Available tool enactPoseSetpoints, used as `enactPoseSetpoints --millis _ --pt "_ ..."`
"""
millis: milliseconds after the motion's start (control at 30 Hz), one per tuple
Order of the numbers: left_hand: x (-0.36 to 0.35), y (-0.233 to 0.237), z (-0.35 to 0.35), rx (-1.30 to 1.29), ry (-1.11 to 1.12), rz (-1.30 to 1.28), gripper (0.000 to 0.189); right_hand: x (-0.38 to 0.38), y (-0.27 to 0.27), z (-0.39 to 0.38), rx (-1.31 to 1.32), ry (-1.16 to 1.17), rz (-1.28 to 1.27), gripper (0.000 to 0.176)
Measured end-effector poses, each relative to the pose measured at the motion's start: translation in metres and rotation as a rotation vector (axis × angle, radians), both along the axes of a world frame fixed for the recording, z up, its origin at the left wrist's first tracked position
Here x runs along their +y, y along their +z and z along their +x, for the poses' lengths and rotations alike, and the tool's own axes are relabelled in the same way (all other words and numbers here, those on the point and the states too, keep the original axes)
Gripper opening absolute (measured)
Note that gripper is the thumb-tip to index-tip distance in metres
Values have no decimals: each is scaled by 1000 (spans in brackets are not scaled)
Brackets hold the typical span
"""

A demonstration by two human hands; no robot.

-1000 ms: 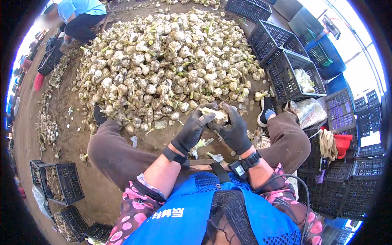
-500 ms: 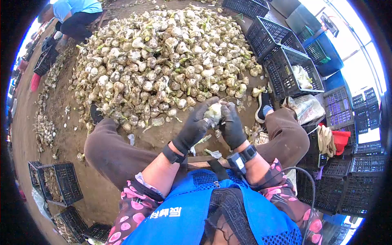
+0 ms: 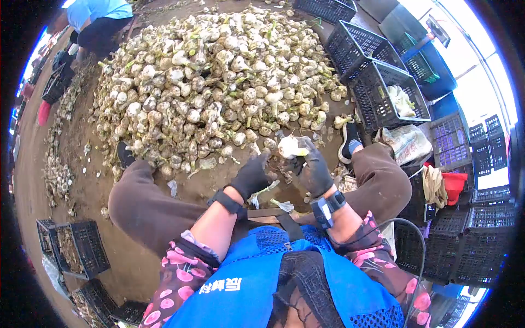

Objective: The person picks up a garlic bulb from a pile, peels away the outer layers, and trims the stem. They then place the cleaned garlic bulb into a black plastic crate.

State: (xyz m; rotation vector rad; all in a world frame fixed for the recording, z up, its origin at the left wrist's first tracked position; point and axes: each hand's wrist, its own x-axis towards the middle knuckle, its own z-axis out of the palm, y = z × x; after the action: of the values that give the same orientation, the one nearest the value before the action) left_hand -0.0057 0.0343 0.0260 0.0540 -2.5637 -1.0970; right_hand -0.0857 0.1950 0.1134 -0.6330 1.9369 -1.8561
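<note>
My right hand (image 3: 314, 170), in a dark glove, holds up a garlic bulb (image 3: 290, 146). The bulb looks white and peeled clean, with a short pale green stem pointing right and thin roots at the top. Just to its left, my left hand (image 3: 251, 176), gloved too, is apart from the bulb with its fingers curled together; whether anything small is in them is hidden. In front of both hands lies a big heap of dirty garlic bulbs (image 3: 219, 87) with stems. Loose peeled skins (image 3: 283, 205) lie below the hands, between my legs.
Black plastic crates (image 3: 391, 95) stand to the right, one holding white bulbs. A white sack (image 3: 407, 145) lies beside my right knee, with beige gloves (image 3: 433, 186) and a red cloth (image 3: 455, 188) nearby. More crates (image 3: 81, 247) are at left. Another person (image 3: 101, 22) crouches at the far left.
My hands have drawn apart. The garlic bulb, earlier between both hands, is now in my right hand alone, and my left hand has moved down and left.
</note>
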Motion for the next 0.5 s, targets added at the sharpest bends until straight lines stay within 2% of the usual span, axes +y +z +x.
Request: enactPoseSetpoints --millis 33,67,133,200,267,300,333,400,433,467,500 --pt "-8 8 3 -206 -109 129 50 -4 17 4 -504 -19 -333 25" --pt "-15 14 3 -211 -113 131 50 -2 19 4 -509 -25 -332 25" --pt "-26 26 -2 -449 -34 251 61 2 20 3 -266 -44 -36 24" --pt "-23 75 0 -477 -28 243 65 -4 20 4 -281 -65 -64 26" --pt "-12 114 2 -479 -171 1150 59 -10 21 6 -219 -60 -20 25" --pt "-7 116 6 -428 -234 1334 55 -10 26 9 -88 -69 108 23" --pt "-7 110 5 -429 -231 1335 55 -11 24 9 -90 -67 108 23" --pt "-5 83 1 -284 -241 1163 56 -12 16 10 103 -92 123 21" --pt "-15 80 1 -354 -130 531 58 -11 14 9 102 -92 126 21" --pt "-15 77 1 -354 -129 533 58 -9 11 7 -15 -127 102 24" --pt "-14 74 1 -246 -130 420 56 -8 10 6 -131 -161 76 28"
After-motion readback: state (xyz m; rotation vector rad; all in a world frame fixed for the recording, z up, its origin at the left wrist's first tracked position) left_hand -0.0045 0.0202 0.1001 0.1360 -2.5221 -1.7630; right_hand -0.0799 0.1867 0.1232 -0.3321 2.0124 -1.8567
